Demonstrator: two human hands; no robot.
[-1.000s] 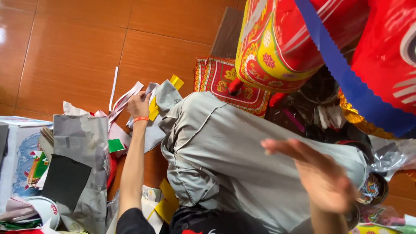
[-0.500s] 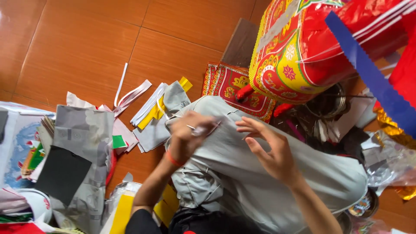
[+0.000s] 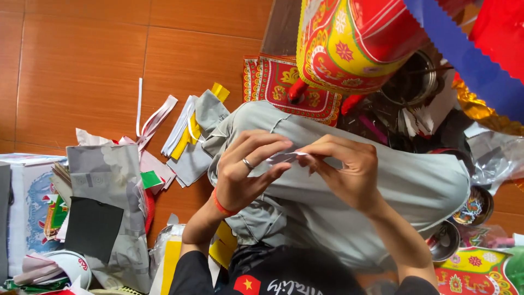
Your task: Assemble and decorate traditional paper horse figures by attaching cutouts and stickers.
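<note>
**Thin paper slip pinched over the lap, easy to tear or lose**

At frame centre both hands met over the grey-trousered lap (image 3: pixel 382 180). The left hand (image 3: pixel 245 175), w/ a ring and a red wristband, had its grip closed on one end of a small pale paper slip (image 3: pixel 281 159); the right hand (image 3: pixel 344 175) pinched the other end, fingertips nearly touching the left's.

Risks, as judged:
- Slip looked thin and was held only by fingertips, so pulling the hands apart could tear it.
- If either pinch loosened, it could fall into the paper scraps (image 3: pixel 180 131) at centre left or the clutter along the bottom edge, and be hard to find among similar pale strips.
- The red-and-yellow lantern (image 3: pixel 349 49) hung close at upper right; a raised elbow could knock it.
- Metal bowls (image 3: pixel 445 240) sat by the knee at lower right and could be tipped if the leg shifted.
</note>
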